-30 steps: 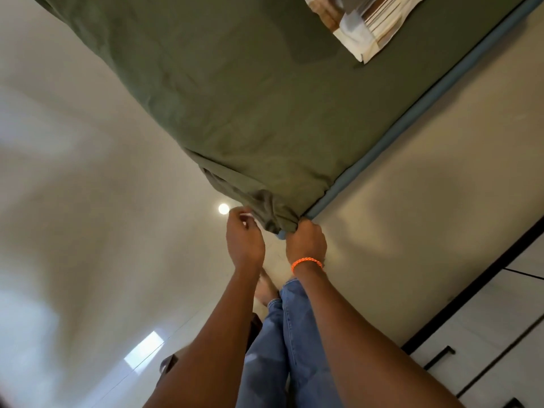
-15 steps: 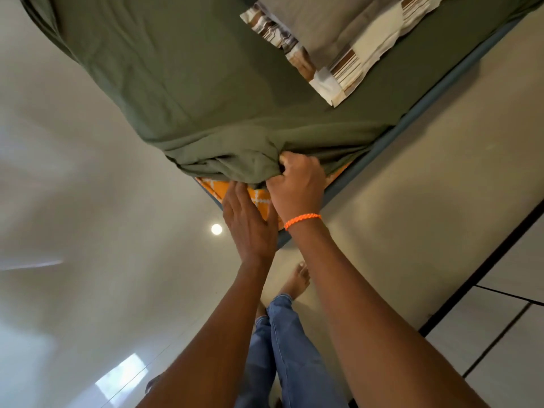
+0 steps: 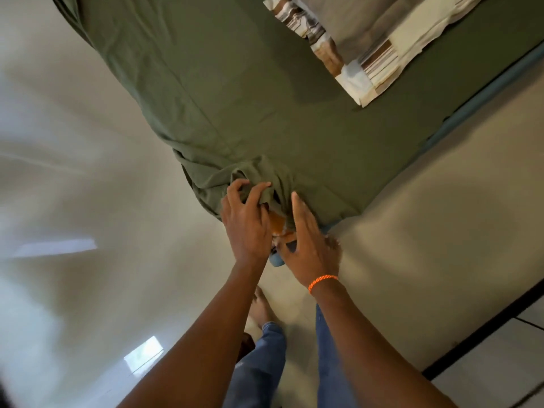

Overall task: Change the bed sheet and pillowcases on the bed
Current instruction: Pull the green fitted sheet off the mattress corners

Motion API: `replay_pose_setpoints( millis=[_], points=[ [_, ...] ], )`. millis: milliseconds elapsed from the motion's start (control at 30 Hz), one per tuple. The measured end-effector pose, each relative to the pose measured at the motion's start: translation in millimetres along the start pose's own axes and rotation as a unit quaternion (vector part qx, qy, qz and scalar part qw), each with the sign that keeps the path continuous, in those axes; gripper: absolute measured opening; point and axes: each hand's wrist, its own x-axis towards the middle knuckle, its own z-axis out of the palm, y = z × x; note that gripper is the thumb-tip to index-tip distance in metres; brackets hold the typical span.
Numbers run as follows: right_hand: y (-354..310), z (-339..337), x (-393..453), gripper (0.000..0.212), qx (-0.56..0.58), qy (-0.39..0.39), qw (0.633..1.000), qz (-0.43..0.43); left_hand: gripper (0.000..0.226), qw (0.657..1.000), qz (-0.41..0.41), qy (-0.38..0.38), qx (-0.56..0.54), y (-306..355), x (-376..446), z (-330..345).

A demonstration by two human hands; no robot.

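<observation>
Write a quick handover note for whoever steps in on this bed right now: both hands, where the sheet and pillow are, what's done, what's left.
Left hand: fingers curled into the bunched corner of the olive green bed sheet, gripping it.
Right hand: open, fingers straight, lying flat on the sheet at the same corner.
The sheet covers the mattress top; at this near corner it is lifted, baring a patch of orange patterned mattress and the blue bed frame edge.
The brown-striped cream pillow lies on the sheet at the far side.
Done: sheet spread over the bed.
Left: this corner is unfinished; pillowcase state unclear.
</observation>
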Motion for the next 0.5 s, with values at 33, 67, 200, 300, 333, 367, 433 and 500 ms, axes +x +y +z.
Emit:
replay_pose_setpoints(
  millis=[33, 67, 200, 300, 333, 367, 433, 500],
  points=[
    [9.2, 3.5, 6.2, 0.098, -0.062, -0.005, 0.998, -0.007, 0.042, 1.000, -0.003, 0.009, -0.019, -0.9, 8.0, 1.3],
    [17.3, 8.2, 14.5, 0.099, -0.104, -0.007, 0.995, -0.006, 0.039, 0.999, -0.011, 0.017, -0.048, -0.1, 15.5, 2.3],
    [33.4, 12.1, 53.5, 0.071, -0.156, 0.006, 0.986, 0.052, 0.028, 0.983, -0.110, 0.092, -0.115, 27.3, 51.4, 0.9],
    [25.4, -13.1, 86.6, 0.020, -0.013, -0.021, 0.994, 0.109, 0.056, 0.966, -0.170, 0.159, -0.111, 57.9, 89.4, -9.2],
    [16.5, -29.3, 100.3, 0.017, 0.082, -0.078, 0.983, 0.146, 0.060, 0.963, -0.179, 0.171, -0.103, 65.7, 104.5, -13.0],
    [9.0, -46.3, 114.3, 0.024, 0.165, -0.164, 0.954, 0.190, 0.062, 0.960, -0.189, 0.181, -0.096, 72.3, 121.4, -17.0],
    [-11.1, -85.5, 139.3, 0.028, 0.250, -0.366, 0.851, 0.282, 0.064, 0.958, -0.199, 0.183, -0.097, 82.2, 154.5, -25.3],
    [-20.4, -120.0, 166.2, 0.019, 0.284, -0.502, 0.749, 0.327, 0.065, 0.961, -0.180, 0.172, -0.120, 89.7, 185.0, -30.9]
  ],
)
